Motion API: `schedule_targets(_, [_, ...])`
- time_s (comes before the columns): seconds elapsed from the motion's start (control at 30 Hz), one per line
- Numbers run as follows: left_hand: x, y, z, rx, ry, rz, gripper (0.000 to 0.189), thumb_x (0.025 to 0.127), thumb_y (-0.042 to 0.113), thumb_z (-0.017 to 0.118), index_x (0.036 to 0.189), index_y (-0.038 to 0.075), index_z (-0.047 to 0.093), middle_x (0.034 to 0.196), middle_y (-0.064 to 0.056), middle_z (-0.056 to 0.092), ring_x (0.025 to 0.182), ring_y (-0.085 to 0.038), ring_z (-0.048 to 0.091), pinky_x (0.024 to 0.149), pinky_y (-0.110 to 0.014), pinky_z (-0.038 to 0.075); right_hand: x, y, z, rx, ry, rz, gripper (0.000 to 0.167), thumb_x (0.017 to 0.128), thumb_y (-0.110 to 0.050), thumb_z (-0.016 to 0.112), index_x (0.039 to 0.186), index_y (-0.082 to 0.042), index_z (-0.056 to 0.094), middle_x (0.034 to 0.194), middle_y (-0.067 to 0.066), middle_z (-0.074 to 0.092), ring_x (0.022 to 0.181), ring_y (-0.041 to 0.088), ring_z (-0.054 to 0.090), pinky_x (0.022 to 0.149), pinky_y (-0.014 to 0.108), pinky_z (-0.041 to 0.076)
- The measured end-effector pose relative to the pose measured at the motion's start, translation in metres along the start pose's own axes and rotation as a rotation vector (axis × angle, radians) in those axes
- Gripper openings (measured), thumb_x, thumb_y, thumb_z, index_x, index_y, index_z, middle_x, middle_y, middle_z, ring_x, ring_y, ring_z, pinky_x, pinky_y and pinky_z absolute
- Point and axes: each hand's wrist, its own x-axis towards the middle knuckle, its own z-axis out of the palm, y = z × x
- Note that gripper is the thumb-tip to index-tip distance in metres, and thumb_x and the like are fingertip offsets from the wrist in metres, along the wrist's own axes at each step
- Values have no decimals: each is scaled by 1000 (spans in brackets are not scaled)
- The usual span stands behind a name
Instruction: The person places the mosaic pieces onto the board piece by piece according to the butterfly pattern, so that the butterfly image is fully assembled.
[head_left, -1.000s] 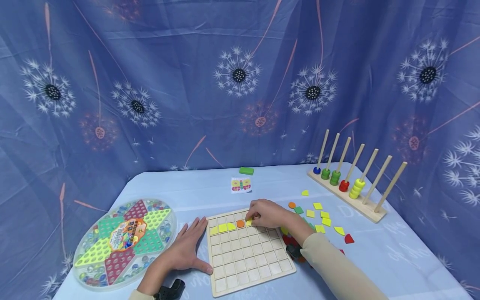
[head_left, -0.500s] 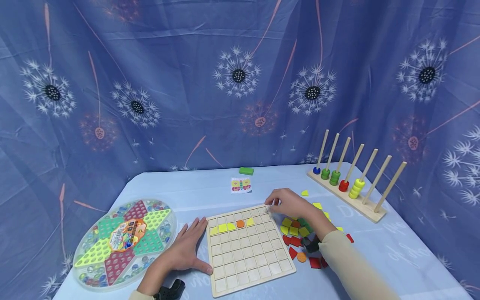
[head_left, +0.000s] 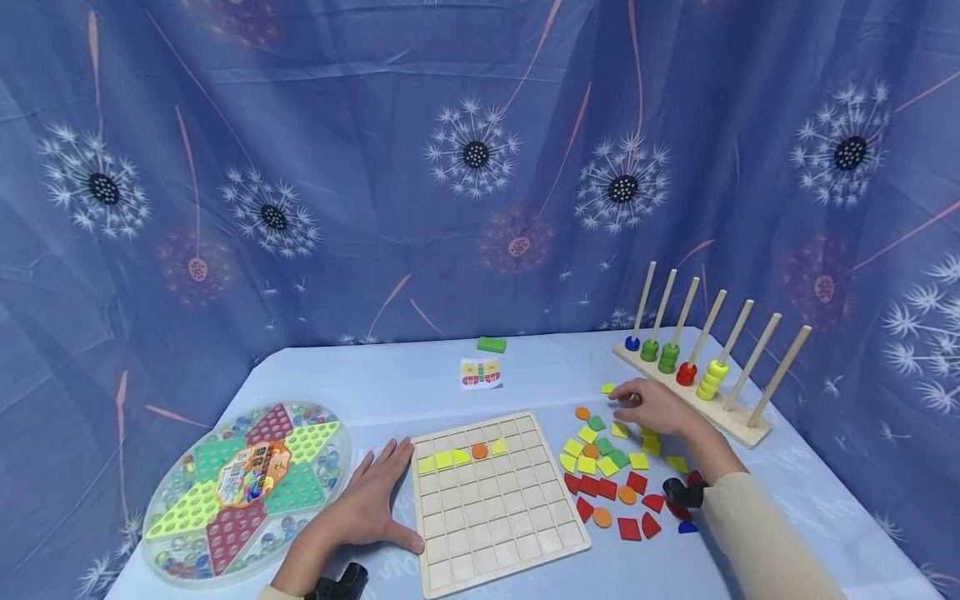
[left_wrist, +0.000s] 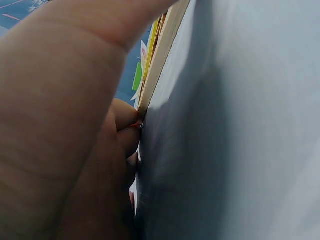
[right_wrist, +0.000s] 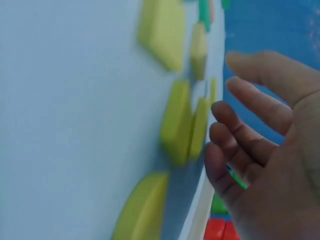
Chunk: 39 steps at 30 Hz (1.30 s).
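Observation:
My left hand (head_left: 371, 504) rests at the left edge of a wooden grid board (head_left: 498, 525), fingers spread and thumb against its side. In the left wrist view the board's edge (left_wrist: 162, 55) shows beyond the thumb. On the board, an orange disc (head_left: 479, 451) sits in a row with several yellow pieces, among them a yellow square (head_left: 444, 459) and a yellow quarter-round (head_left: 499, 447). Over the loose pieces at the right hovers my right hand (head_left: 652, 406), its fingertips close to a yellow quarter-round piece (head_left: 608, 388). The right wrist view shows loosely bent fingers (right_wrist: 232, 120) holding nothing.
Loose red (head_left: 629, 528), yellow (head_left: 639, 461), green and orange pieces lie right of the board. A peg abacus (head_left: 693, 392) stands behind them. A patterned card (head_left: 481, 373) and green block (head_left: 492, 344) lie at the back. A round marble game board (head_left: 247, 492) fills the left side.
My right hand has let go of a yellow quarter-round on the board and moved right, over the loose pieces. My left hand has stayed at the board's edge.

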Motion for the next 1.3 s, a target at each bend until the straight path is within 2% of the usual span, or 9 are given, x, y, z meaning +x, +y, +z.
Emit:
schedule_targets(0.1, [1, 1, 0, 10, -2, -16, 146, 40, 83, 73, 154, 8, 21, 158, -8, 18, 145, -29, 7, 115, -52, 1, -7, 11, -3, 17, -27, 32, 42, 82, -26, 77, 118, -6, 67, 109, 6, 64, 94, 22, 57, 85, 43, 52])
schedule_targets(0.17, [1, 1, -1, 15, -1, -22, 146, 40, 83, 73, 154, 8, 21, 158, -8, 18, 145, -30, 6, 115, -52, 0, -8, 15, -3, 23, -43, 40, 43, 82, -24, 77, 119, -5, 66, 109, 6, 64, 95, 23, 57, 86, 45, 52])
schedule_targets(0.43, [4, 1, -2, 27, -7, -5, 146, 41, 84, 72, 154, 9, 19, 159, -6, 16, 145, -28, 5, 115, -52, 0, -10, 16, -6, -52, -35, 46, 33, 80, -2, 72, 113, -1, 68, 99, 5, 63, 84, 21, 53, 80, 41, 53])
schedule_targets(0.67, [4, 1, -2, 27, -6, -8, 146, 40, 84, 73, 154, 9, 19, 159, -6, 17, 145, -27, 5, 115, -51, 0, -11, 8, -5, -70, -18, 74, 31, 79, -8, 75, 110, -3, 70, 94, 5, 62, 80, 20, 53, 74, 35, 54])
schedule_targets(0.73, [3, 1, -3, 22, -6, -15, 146, 40, 83, 73, 154, 9, 20, 159, -6, 17, 145, -28, 5, 115, -51, 0, -8, 4, -2, -63, -12, 70, 32, 79, -11, 75, 110, -4, 70, 93, 4, 61, 79, 20, 53, 70, 33, 53])
schedule_targets(0.9, [2, 1, -2, 15, -3, -20, 147, 39, 83, 74, 154, 8, 20, 159, -7, 18, 145, -28, 6, 115, -52, 0, 3, -13, 8, 2, -24, -19, 29, 80, -12, 73, 108, -7, 71, 89, 2, 59, 76, 20, 52, 63, 31, 50])
schedule_targets(1.13, [2, 1, 0, 20, -5, -26, 147, 39, 83, 73, 154, 9, 20, 159, -6, 17, 146, -27, 5, 115, -51, 0, 15, -43, 25, 34, -88, -95, 26, 81, -9, 73, 107, -11, 71, 93, 0, 60, 79, 17, 53, 68, 30, 51])
schedule_targets(1.3, [1, 0, 0, 16, -4, -30, 147, 39, 84, 73, 154, 8, 20, 159, -6, 18, 146, -27, 5, 115, -51, 0, 20, -67, 37, 4, -120, -146, 26, 81, -7, 72, 106, -14, 72, 95, -2, 60, 78, 15, 54, 67, 29, 52])
